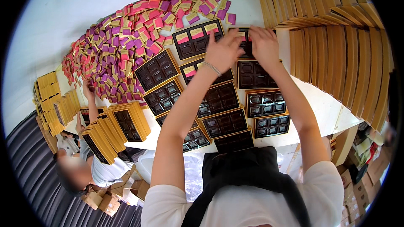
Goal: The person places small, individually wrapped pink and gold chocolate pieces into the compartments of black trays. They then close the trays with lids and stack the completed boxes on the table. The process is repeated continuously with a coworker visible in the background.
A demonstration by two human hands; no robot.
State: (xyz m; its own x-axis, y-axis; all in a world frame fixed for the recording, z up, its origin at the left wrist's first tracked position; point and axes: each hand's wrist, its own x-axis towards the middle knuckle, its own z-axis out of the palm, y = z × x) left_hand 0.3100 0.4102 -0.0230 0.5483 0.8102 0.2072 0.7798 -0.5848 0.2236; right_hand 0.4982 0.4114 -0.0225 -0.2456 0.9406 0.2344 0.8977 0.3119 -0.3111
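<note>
My left hand (pixel 224 51) is slightly blurred, its fingers spread over the left side of a dark compartment tray in a gold-edged box (pixel 247 50). At the same box's far right side, my right hand (pixel 265 46) has bent fingers pressed down close together; what they hold, if anything, is hidden. Bits of pink and gold show between the hands. Left of them lies a box (pixel 187 50) with a row of pink-and-gold wrapped squares (pixel 197 33) in its far compartments. Nearer, a box (pixel 190 71) with a few squares is partly covered by my left forearm.
Several boxes with dark trays (pixel 223 123) are laid out toward me. A large heap of pink, purple and gold wrapped squares (pixel 126 42) spreads at the far left. Upright gold boxes (pixel 332 54) line the right. At left, a co-worker's arm (pixel 89 98) reaches past stacked boxes (pixel 105 136).
</note>
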